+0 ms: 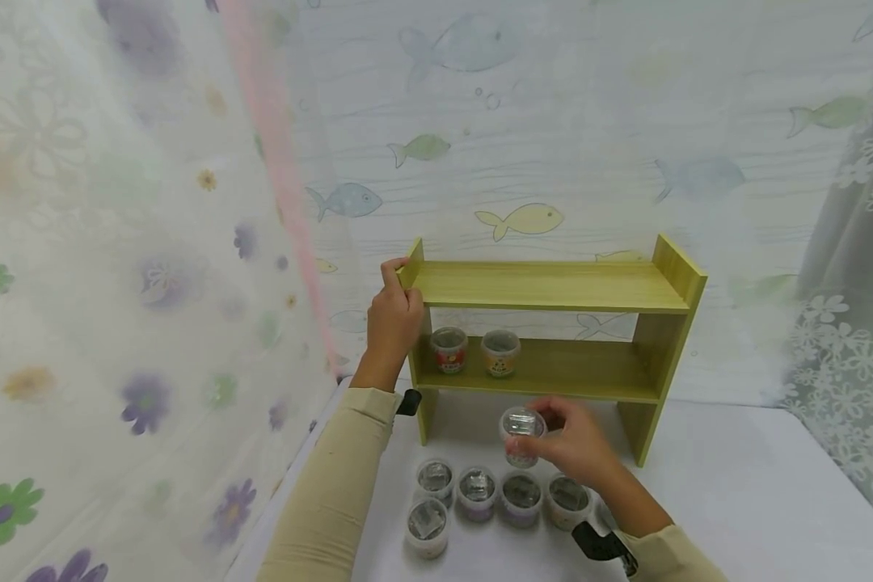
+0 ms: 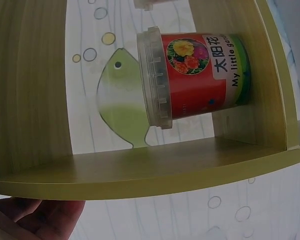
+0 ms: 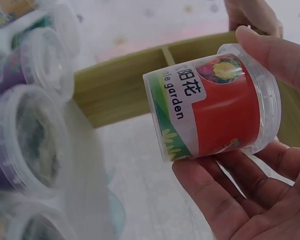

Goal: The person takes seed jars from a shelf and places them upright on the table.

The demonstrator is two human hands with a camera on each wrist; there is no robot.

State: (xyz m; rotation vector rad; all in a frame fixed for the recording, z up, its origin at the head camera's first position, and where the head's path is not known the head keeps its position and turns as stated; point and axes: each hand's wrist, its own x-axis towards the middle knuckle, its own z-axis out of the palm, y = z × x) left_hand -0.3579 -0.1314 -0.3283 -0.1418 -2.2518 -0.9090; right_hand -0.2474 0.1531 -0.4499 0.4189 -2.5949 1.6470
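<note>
your left hand grips the upper left corner of the green wooden shelf, fingers curled over the end board. your right hand holds a small red-labelled tub above the white table, just in front of the shelf, thumb on the clear lid and fingers curled under its side. two more tubs stand side by side on the lower board, at its left end. five tubs sit on the table near your right wrist; a sixth may be hidden behind it, though that part is hard to make out.
</note>
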